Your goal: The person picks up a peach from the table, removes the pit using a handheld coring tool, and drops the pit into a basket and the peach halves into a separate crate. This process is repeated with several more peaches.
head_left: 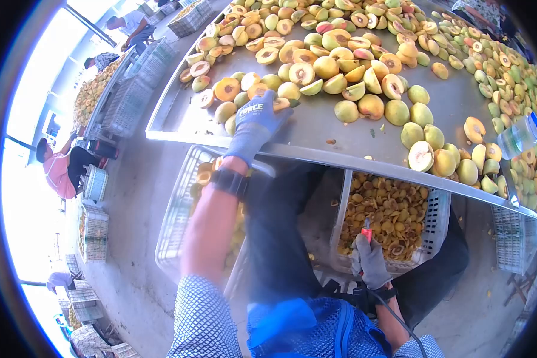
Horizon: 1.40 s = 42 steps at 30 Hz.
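1 cut peach (281, 104) at the left hand (258, 121), over the metal table (316, 126), looks soft and slick, best held by its sides; I can't tell if it's gripped, but the right hand (370, 261) holds a red tool (367, 233).

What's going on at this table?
A person in gloves is at a table spread with whole and halved fruit. The left hand is among the fruit near the edge; whether it grips a piece is hard to tell. The right hand holds a red tool below the edge, by a crate of cut pieces.
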Available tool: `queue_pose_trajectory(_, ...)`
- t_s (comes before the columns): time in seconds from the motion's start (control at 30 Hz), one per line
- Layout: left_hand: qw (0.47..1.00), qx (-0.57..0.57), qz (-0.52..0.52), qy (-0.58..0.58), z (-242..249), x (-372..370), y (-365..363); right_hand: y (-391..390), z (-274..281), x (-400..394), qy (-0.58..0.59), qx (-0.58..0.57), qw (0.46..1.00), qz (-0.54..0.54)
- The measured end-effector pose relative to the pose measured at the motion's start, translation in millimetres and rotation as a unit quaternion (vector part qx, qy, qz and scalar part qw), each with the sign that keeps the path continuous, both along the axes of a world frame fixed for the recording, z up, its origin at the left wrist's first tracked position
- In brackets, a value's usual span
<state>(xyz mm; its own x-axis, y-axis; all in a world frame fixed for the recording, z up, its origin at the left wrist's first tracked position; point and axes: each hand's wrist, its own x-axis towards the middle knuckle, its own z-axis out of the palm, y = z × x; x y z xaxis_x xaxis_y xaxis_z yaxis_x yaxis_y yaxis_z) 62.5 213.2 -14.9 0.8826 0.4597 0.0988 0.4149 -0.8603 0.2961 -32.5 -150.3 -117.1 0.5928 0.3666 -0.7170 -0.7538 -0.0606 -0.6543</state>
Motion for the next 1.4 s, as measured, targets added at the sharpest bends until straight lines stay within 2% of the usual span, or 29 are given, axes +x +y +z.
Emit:
queue_pose_trajectory(0.1,0.998,-0.015,-0.032,-0.044,-3,7,-10,1,8,-1,-0.042,0.019,0.998,0.041)
queue_pose_trajectory(0.17,0.990,0.002,-0.065,-0.124,3,-4,-18,9,21,1,-0.069,0.040,0.996,0.035)
queue_pose_trajectory(0.2,0.978,0.011,-0.080,-0.194,11,-16,-31,11,20,1,-0.119,0.061,0.990,0.035)
queue_pose_trajectory(0.23,0.961,-0.060,-0.103,-0.249,26,-31,-54,17,30,4,-0.117,0.058,0.991,0.027)
queue_pose_trajectory(0.3,0.946,-0.068,-0.174,-0.264,32,-56,-88,34,65,19,-0.201,0.080,0.976,0.026)
queue_pose_trajectory(0.37,0.953,-0.141,-0.176,-0.202,31,-82,-126,46,92,27,-0.189,0.117,0.975,0.011)
queue_pose_trajectory(0.4,0.951,-0.146,-0.192,-0.194,29,-90,-141,49,89,29,-0.184,0.110,0.977,0.007)
queue_pose_trajectory(0.43,0.946,-0.199,-0.193,-0.168,23,-98,-155,52,83,31,-0.197,0.122,0.973,0.014)
queue_pose_trajectory(0.5,0.939,-0.202,-0.221,-0.168,-3,-107,-171,43,79,30,-0.212,0.130,0.968,0.018)
queue_pose_trajectory(0.53,0.925,-0.260,-0.228,-0.155,-2,-112,-176,36,79,28,-0.170,0.116,0.979,0.013)
queue_pose_trajectory(0.57,0.924,-0.262,-0.231,-0.155,-5,-113,-179,30,79,26,-0.128,0.104,0.986,0.007)
queue_pose_trajectory(0.6,0.856,-0.456,-0.183,-0.161,-11,-114,-182,24,71,24,-0.144,0.144,0.979,-0.008)
queue_pose_trajectory(0.63,0.751,-0.628,-0.125,-0.158,-18,-115,-184,23,68,22,-0.143,0.143,0.979,-0.010)
queue_pose_trajectory(0.67,0.678,-0.709,-0.115,-0.159,-24,-115,-184,22,65,19,-0.186,0.102,0.977,0.005)
queue_pose_trajectory(0.7,0.678,-0.709,-0.114,-0.160,-32,-115,-185,22,63,18,-0.230,0.062,0.971,0.022)
queue_pose_trajectory(0.73,0.690,-0.709,-0.070,-0.128,-39,-114,-187,22,58,17,-0.230,0.062,0.971,0.024)
queue_pose_trajectory(0.77,0.700,-0.707,-0.027,-0.097,-45,-112,-190,22,53,17,-0.300,0.009,0.953,0.042)
queue_pose_trajectory(0.8,0.665,-0.736,0.005,-0.126,-49,-110,-195,21,51,17,-0.368,-0.045,0.927,0.059)
queue_pose_trajectory(0.9,0.633,-0.753,0.046,-0.177,-53,-109,-197,12,67,5,-0.401,-0.087,0.911,0.047)
queue_pose_trajectory(0.93,0.632,-0.753,0.048,-0.177,-55,-110,-196,13,64,0,-0.400,-0.087,0.911,0.049)
queue_pose_trajectory(1.0,0.677,-0.703,-0.030,-0.217,-58,-112,-195,18,53,-8,-0.511,-0.092,0.853,0.058)
queue_pose_trajectory(1.03,0.676,-0.703,-0.030,-0.218,-58,-111,-198,20,49,-8,-0.511,-0.093,0.852,0.059)
queue_pose_trajectory(1.1,0.602,-0.755,-0.008,-0.259,-59,-109,-207,25,45,-9,-0.439,-0.158,0.878,0.106)
queue_pose_trajectory(1.17,0.598,-0.755,-0.007,-0.269,-65,-108,-208,27,45,-10,-0.440,-0.154,0.878,0.108)
queue_pose_trajectory(1.23,0.696,-0.661,0.003,-0.280,-75,-103,-208,28,44,-11,-0.440,-0.153,0.878,0.110)
queue_pose_trajectory(1.33,0.665,-0.700,0.000,-0.260,-55,-102,-219,32,41,-15,-0.438,-0.186,0.874,0.100)
queue_pose_trajectory(1.4,0.684,-0.685,-0.013,-0.251,-55,-101,-219,34,41,-18,-0.415,-0.144,0.896,0.064)
